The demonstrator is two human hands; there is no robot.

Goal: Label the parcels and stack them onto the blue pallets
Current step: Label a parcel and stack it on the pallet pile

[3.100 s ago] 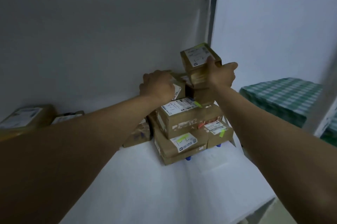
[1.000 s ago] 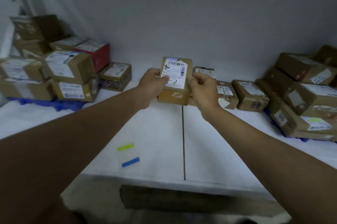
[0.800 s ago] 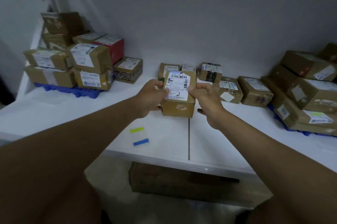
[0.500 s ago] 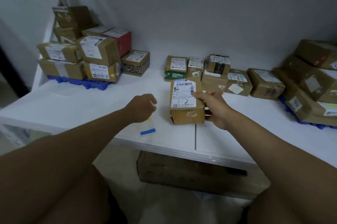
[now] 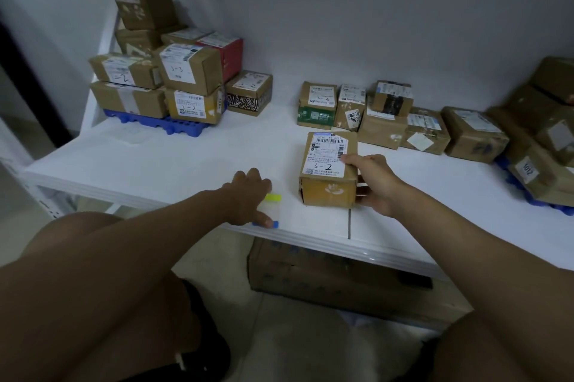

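Observation:
A brown parcel (image 5: 328,192) with a white shipping label marked "3-2" lies on the white table (image 5: 174,164) near its front edge. My right hand (image 5: 374,184) grips the parcel's right side, fingers over its top edge. My left hand (image 5: 250,195) rests on the table to the left of the parcel, over a clear sheet carrying a yellow sticker (image 5: 273,197) and a blue sticker (image 5: 274,224); one digit touches the blue sticker. A stack of parcels stands on the left blue pallet (image 5: 174,130). More parcels are stacked on the right blue pallet (image 5: 509,175).
A row of loose parcels (image 5: 382,120) lies along the back middle of the table, against the grey wall. A patterned box (image 5: 248,92) sits beside the left stack. A large carton (image 5: 326,282) stands on the floor under the table.
The parcel came down onto the table. My left hand let go of it and moved left and down onto the sticker sheet. My right hand stayed on the parcel.

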